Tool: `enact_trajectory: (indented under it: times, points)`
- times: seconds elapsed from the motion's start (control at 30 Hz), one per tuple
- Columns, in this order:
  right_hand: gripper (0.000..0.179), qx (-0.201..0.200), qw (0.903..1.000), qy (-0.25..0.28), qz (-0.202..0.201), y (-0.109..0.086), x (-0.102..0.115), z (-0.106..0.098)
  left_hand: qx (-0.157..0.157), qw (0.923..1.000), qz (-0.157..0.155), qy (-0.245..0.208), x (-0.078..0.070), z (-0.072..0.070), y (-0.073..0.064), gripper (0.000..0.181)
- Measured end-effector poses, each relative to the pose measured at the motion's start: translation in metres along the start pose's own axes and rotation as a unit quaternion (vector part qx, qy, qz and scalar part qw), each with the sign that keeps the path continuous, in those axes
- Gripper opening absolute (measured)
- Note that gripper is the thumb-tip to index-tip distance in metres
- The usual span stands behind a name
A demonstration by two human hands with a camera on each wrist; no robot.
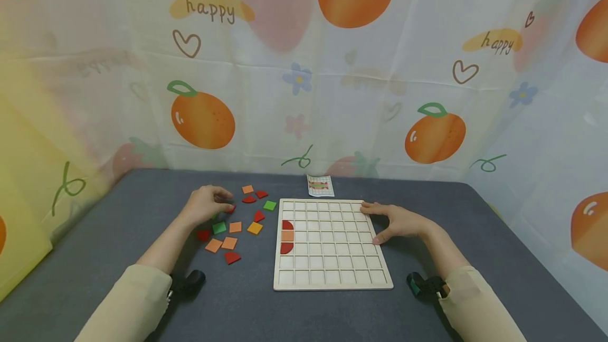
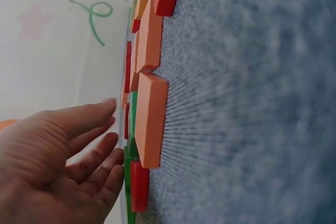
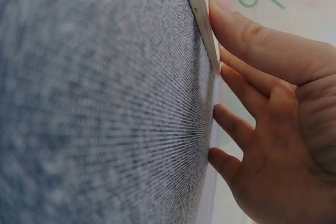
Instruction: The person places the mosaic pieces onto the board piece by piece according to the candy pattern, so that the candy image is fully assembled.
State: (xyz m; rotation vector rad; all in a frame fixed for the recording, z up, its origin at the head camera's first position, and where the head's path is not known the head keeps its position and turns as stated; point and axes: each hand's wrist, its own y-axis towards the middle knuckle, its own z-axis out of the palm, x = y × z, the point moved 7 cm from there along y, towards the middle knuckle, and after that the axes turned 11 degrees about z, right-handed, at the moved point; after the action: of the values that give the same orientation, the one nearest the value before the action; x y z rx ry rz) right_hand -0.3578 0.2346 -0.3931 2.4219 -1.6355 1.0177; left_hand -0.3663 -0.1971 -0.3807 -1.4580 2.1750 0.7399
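We have the left hand (image 1: 206,206) over flat coloured pieces (image 1: 235,227), grip loosely spread — can't tell if it touches the small red piece (image 1: 230,209) by its thumb. Right hand (image 1: 401,220), grip also spread, rests on the right edge of our pale wooden grid board (image 1: 332,287) — flat on the dark grey surface (image 1: 237,310).

The grid board (image 1: 338,263) looks like pale, smooth, matt wood; the coloured tiles (image 1: 235,227) have smooth faces, wood or plastic unclear. The pattern card (image 1: 320,192) appears to be paper. Matt, rough-textured cloth seems to form the tabletop (image 1: 332,315), beneath a thin, creased printed curtain (image 1: 332,120).
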Motion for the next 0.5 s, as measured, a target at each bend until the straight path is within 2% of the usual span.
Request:
enact_trajectory:
  times: [0.17,0.5]
  points:
    - [0.093,-0.001,1.0000,0.001,-0.002,-0.0001,0.0002,0.0002,0.013,0.9998,0.005,0.015,0.0034,0.0028,-0.0012,0.033]
    - [0.093,0.002,1.0000,0.005,-0.003,-0.0004,0.0003,0.0003,0.016,0.9996,0.017,0.016,0.0023,0.0084,0.0008,0.028]
